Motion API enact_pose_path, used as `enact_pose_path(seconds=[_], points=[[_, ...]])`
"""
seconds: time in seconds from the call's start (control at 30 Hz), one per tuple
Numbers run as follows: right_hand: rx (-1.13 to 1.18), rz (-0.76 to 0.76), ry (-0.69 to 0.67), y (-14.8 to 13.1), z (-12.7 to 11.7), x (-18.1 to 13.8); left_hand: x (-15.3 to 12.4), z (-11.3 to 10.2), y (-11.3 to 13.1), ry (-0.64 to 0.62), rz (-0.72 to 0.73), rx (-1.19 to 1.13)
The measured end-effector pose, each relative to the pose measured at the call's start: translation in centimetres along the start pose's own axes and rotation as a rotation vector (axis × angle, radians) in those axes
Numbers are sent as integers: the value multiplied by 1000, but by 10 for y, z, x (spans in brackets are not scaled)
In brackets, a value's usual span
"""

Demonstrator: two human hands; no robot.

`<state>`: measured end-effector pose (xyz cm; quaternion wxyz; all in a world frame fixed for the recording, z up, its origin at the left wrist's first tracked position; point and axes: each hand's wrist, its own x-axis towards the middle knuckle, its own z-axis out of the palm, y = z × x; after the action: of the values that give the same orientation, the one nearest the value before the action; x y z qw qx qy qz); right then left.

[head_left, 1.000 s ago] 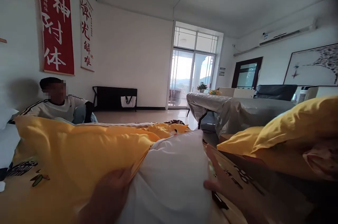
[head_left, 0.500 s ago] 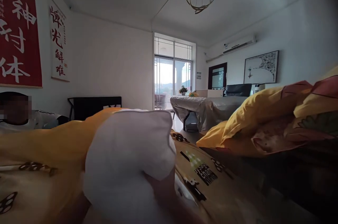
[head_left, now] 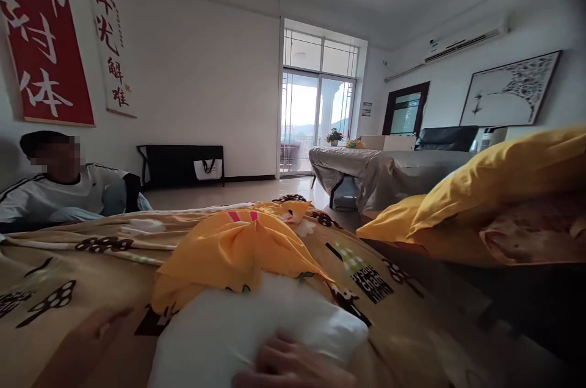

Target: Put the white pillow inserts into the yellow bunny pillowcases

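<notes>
A plump white pillow lies on the patterned bedding right in front of me. Its far end runs under a crumpled yellow pillowcase, which has pink marks and lies in loose folds. My right hand is on the near part of the pillow, fingers curled against the white cloth and a little blurred. To the left of the pillow, my left hand is held over the bedding, apart from the pillow. Its fingers stretch out to the right, with nothing in them.
At the left, a person sits low beyond the bedding. Yellow bedding is heaped at the right. Farther off stand a covered table, a black bench-like piece with a white bag, and glass doors.
The white pillow has come down from upright to lying flat, and the yellow pillowcase now shows at its far end. My left hand has come away from it. My view has tipped downward.
</notes>
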<state>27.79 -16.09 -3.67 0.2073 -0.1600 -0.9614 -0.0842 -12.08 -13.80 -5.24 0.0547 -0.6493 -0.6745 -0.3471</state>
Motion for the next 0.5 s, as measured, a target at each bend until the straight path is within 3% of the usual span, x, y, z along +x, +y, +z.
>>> enact_pose_path(seconds=[0.07, 0.13, 0.2, 0.27, 0.37, 0.43, 0.5], points=[[202, 123, 19, 14, -31, -7, -1, -11, 16, -17, 22, -126], [227, 358, 142, 39, -52, -6, 0, -13, 56, 5, 235, -147], [95, 625, 247, 70, -50, -2, 5, -1, 108, -58, 472, -82], [-24, 834, 224, 98, -28, 1, 12, 21, 157, -184, 652, -18], [45, 899, 81, 119, 14, -4, 24, 61, 203, -246, 559, -17], [127, 859, 23, 118, 30, -11, 30, 79, 213, -247, 464, -23], [175, 826, 38, 111, 31, -20, 33, 81, 214, -250, 439, -46]])
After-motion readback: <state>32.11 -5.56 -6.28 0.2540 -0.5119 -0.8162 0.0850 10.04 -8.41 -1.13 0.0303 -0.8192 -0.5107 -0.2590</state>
